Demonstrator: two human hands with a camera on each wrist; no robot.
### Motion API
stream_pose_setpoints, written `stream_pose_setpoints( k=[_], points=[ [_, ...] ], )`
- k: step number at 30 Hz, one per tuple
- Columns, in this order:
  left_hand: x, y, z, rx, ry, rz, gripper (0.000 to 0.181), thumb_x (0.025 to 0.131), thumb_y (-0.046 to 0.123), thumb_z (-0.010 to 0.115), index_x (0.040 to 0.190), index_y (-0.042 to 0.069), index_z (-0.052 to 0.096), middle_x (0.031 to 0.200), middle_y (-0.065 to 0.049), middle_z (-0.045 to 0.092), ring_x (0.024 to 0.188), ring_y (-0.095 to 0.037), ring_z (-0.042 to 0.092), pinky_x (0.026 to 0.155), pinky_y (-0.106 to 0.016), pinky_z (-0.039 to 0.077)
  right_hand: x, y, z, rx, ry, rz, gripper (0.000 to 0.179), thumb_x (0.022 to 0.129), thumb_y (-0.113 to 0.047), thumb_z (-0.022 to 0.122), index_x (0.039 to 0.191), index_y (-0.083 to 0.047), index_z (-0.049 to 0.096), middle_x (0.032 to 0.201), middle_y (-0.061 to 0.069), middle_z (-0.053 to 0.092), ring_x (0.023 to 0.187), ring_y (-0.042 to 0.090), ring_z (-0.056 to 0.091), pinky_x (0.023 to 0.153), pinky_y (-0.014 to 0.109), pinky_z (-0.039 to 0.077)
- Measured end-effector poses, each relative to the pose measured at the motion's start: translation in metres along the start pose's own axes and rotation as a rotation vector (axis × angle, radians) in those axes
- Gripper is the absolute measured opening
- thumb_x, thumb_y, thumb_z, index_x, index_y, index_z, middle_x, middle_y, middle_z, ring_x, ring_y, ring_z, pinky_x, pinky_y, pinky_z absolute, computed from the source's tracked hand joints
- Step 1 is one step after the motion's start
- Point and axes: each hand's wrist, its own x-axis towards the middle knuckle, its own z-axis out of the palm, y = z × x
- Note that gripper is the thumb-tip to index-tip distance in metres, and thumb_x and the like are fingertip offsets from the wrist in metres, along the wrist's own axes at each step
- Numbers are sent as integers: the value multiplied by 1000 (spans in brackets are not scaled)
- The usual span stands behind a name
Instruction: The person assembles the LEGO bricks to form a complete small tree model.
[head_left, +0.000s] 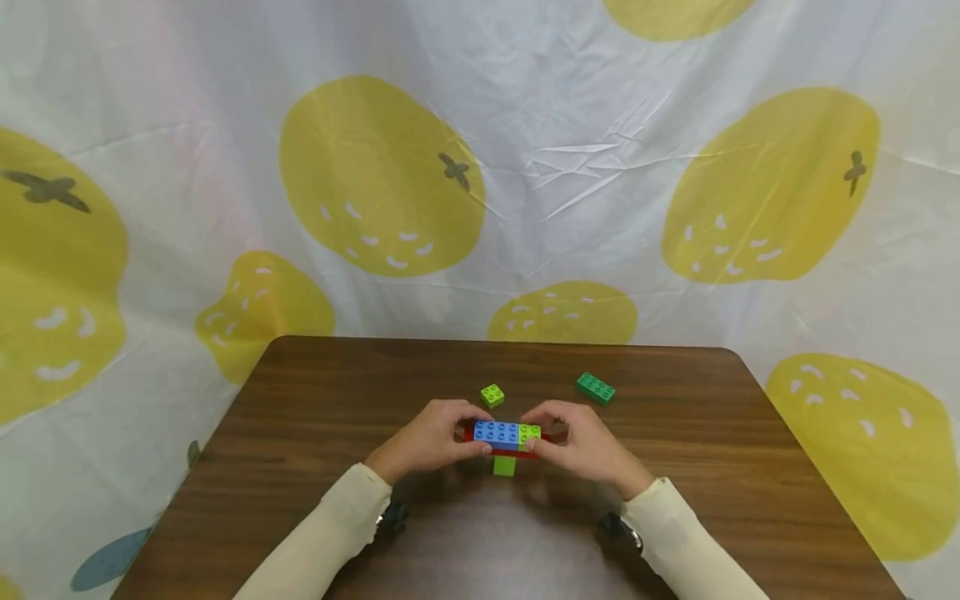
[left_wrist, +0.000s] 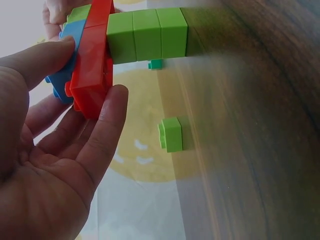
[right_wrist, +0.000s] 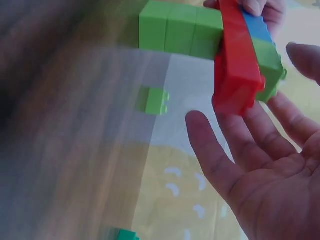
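A structure of toy building bricks stands between both hands: a blue brick and a lime brick lie side by side on a red layer, above a column of stacked lime bricks. My left hand grips its left end, thumb on the blue brick and fingers round the red layer. At the right end my right hand surrounds the structure with loosely bent fingers. In the right wrist view its thumb is apart from the lime brick and its forefinger stands off the red end.
Behind the structure, a loose lime brick sits on the brown wooden table. A dark green brick lies farther right. A white curtain with yellow fruit prints hangs behind the table's far edge.
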Motion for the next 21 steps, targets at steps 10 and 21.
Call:
stream_pose_setpoints(
  k=[10, 21],
  points=[
    [0, 0, 1, -2, -7, -25, 42, 92, 38, 83, 127, 16, 73, 117, 2, 73, 96, -10, 65, 86, -23, 60, 10, 25, -21, -53, 123, 82, 22, 98, -25, 78, 118, -17, 74, 105, -3, 76, 97, 15, 71, 80, 29, 61],
    [-1, 1, 1, -8, -1, -35, 43, 93, 38, 83, 129, 17, 73, 120, 2, 73, 101, -12, 65, 88, -25, 60, 23, 71, -40, -168, 214, 168, 31, 98, -25, 77, 124, -9, 72, 117, 9, 76, 106, 33, 71, 93, 56, 58]
  ],
)
